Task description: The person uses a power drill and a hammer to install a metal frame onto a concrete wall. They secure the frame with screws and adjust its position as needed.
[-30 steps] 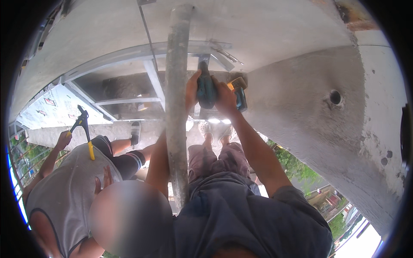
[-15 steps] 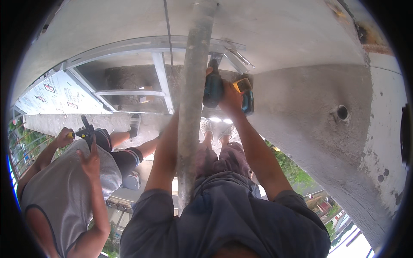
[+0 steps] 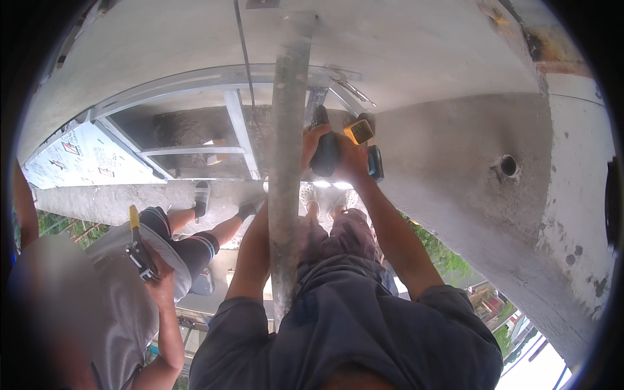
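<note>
A teal and black cordless drill (image 3: pixel 323 156) points away from me at the metal frame, just right of the upright pipe (image 3: pixel 288 130). My right hand (image 3: pixel 351 158) is closed around its grip, with the teal battery end (image 3: pixel 375 162) showing beyond the hand. My left hand (image 3: pixel 313 144) is closed against the drill's left side, partly hidden by the pipe. A yellow and black boxy thing (image 3: pixel 359 132), perhaps a tape measure, sits just beyond my right hand. Metal locking pliers (image 3: pixel 351 87) are at the frame's top edge. The drill's tip is too blurred to make out.
The light metal frame (image 3: pixel 240 127) spans the wall on the left, beside a printed white sheet (image 3: pixel 91 149). At left a co-worker's hand (image 3: pixel 161 276) holds a black tool with a yellow end (image 3: pixel 135 218). A cable (image 3: pixel 244 52) hangs left of the pipe. A concrete wall (image 3: pixel 455 149) with a round hole stands right.
More of my left hand shows beside the drill, which sits slightly lower in view. The co-worker has leaned in, and their tool has turned so its yellow end points up.
</note>
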### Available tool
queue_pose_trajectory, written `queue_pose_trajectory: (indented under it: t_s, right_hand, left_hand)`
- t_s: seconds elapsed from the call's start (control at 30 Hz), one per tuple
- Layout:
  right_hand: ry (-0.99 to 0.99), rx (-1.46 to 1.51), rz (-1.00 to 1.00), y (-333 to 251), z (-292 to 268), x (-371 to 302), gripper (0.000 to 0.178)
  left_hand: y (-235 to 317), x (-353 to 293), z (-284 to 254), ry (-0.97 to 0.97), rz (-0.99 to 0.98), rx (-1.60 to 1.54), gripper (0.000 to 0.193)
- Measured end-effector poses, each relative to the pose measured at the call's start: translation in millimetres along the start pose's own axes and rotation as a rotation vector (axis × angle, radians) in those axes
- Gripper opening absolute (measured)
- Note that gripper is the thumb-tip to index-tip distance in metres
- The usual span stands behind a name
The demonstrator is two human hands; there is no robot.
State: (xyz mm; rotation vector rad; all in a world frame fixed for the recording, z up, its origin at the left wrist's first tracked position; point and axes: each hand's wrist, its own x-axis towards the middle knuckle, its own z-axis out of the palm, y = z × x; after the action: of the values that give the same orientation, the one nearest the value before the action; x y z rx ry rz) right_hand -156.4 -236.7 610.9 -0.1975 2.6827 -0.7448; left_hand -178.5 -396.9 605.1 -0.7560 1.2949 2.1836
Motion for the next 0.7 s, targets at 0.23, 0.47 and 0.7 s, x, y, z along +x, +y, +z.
queue_pose_trajectory:
  t_s: [0.23,0.47,0.7]
  right_hand:
    - [0.089,-0.033,-0.065,6,-4,7,0.063]
    - [0.168,-0.028,-0.067,1,-6,13,0.057]
    - [0.09,-0.049,0.013,-14,-15,14,0.05]
  left_hand:
    - [11,-1,7,-0.005,-0.047,-0.032,0.033]
    - [12,10,6,-0.017,-0.009,-0.037,0.035]
    - [9,15,2,0.017,0.079,0.079,0.036]
